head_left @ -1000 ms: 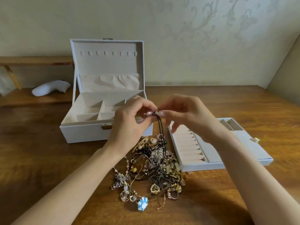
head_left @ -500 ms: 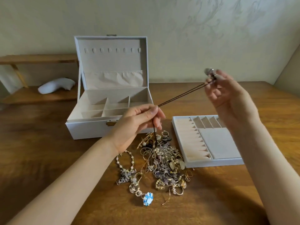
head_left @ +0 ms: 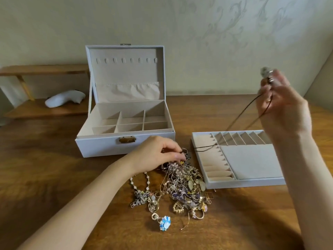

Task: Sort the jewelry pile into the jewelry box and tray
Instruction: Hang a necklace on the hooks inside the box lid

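While aloft, right hand (head_left: 282,105) around cord (head_left: 241,114).

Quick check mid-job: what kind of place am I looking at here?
Probably a room in a home: a polished wooden table against patterned wallpaper, a wooden shelf at the left, and an open jewelry box on the table.

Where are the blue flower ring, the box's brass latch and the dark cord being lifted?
Blue flower ring (head_left: 165,226), head view, on its blue petals.
Brass latch (head_left: 127,139), head view, middle of its plate.
Dark cord (head_left: 241,114), head view, on its taut raised stretch.
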{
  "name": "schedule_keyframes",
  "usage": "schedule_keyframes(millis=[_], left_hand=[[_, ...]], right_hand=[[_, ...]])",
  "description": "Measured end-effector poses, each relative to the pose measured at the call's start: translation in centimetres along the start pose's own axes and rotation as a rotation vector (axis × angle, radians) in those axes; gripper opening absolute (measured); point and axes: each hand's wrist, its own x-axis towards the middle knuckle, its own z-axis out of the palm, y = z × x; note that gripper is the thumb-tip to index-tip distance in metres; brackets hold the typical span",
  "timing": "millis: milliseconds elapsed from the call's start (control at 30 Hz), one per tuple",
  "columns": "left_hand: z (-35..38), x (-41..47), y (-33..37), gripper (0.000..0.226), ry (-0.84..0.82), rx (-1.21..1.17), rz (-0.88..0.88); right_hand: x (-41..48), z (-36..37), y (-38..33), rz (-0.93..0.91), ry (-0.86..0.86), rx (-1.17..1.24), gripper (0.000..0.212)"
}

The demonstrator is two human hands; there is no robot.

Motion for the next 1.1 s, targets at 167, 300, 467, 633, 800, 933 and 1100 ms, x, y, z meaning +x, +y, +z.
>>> schedule_keyframes(millis=[167, 300, 467, 633, 800, 933, 1100], left_hand=[[0.2, 0.1, 1.2, 0.017, 0.199, -0.329, 0.050], [0.6, 0.1, 0.7, 0.017, 0.344, -0.207, 0.108], [1.0, 0.3, 0.3, 0.007, 0.374, -0.069, 0.147], [0.2, 0.2, 0.3, 0.002, 0.327, -0.239, 0.067], [0.8, 0.3, 0.0, 0.004, 0.381, -0.119, 0.116], [0.0, 0.0, 0.3, 0.013, 0.144, -0.245, -0.079], [-0.4, -0.4, 0.6, 0.023, -0.085, -0.055, -0.139]], right_hand=[[-2.6, 2.3, 3.4, 0.343, -0.210, -0.805, 0.019], [-4.3, 3.2, 5.3, 0.554, -0.465, -1.115, 0.029], [-5.0, 3.5, 6.9, 0.393, -0.504, -1.316, 0.032], [-4.6, 3.4, 6.1, 0.463, -0.447, -1.156, 0.036], [-5.3, 3.8, 7.8, 0.407, -0.526, -1.295, 0.039], [-5.2, 3.7, 7.6, 0.288, -0.463, -1.181, 0.026], [-4.5, 3.1, 6.5, 0.289, -0.335, -1.034, 0.032]])
